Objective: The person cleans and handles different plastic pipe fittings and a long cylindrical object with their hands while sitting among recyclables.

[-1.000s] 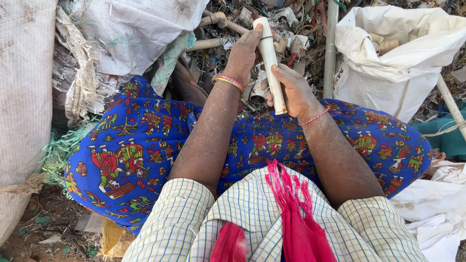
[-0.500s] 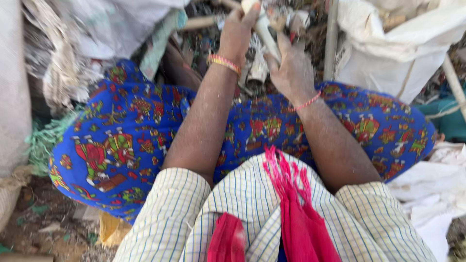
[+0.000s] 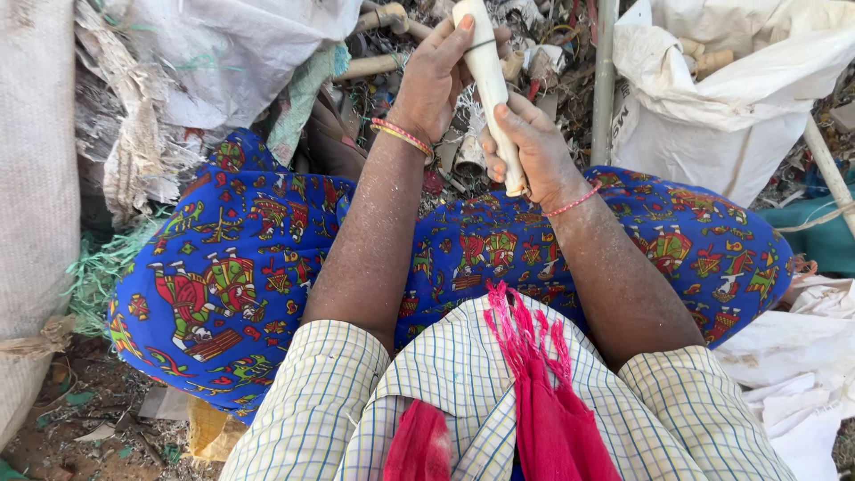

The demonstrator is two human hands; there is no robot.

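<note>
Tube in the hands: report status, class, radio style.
Left hand grips tube near top. Right hand grips lower end. Tube upright over scrap pile. Nothing blocking.

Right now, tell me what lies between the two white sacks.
In the head view, between the left sack and right sack: scrap pile, and both hands holding a white tube.

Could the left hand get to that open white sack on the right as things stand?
Probably not directly: the left hand grips the pale tube together with the right hand, whose forearm lies between it and the white sack.
</note>
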